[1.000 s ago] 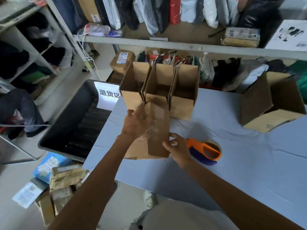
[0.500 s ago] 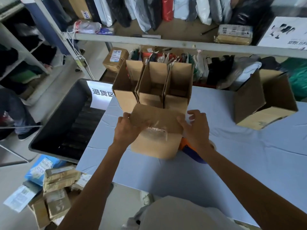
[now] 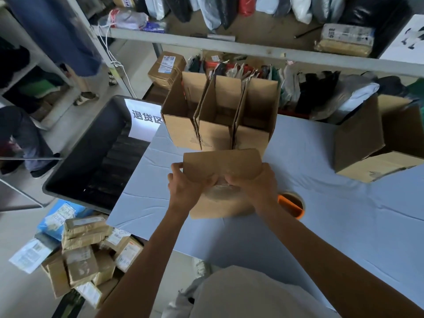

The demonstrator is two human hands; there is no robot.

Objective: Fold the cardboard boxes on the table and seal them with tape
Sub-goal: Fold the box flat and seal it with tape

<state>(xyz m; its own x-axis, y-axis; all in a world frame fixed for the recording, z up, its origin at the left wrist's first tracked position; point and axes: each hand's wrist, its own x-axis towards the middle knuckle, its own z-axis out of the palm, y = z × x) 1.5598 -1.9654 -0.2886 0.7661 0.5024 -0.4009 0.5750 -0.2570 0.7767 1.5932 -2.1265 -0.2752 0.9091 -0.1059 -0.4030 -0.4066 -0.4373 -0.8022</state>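
We log 2 bare forearms (image 3: 146, 249), bare left hand (image 3: 183, 187) and right hand (image 3: 254, 187); pale grey-beige top (image 3: 252, 294), softly creased; 1 white shoe (image 3: 202, 268).

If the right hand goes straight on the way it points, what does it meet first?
The right hand grips the cardboard box. Beyond that, along the forearm's line, the row of open boxes comes first, probably its middle or right one. The gap is hard to judge.

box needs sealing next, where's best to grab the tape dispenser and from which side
Probably by the orange handle of the tape dispenser, from above on its right: it lies flat on the table with the handle up, and the right hand, now gripping the box, is nearest.
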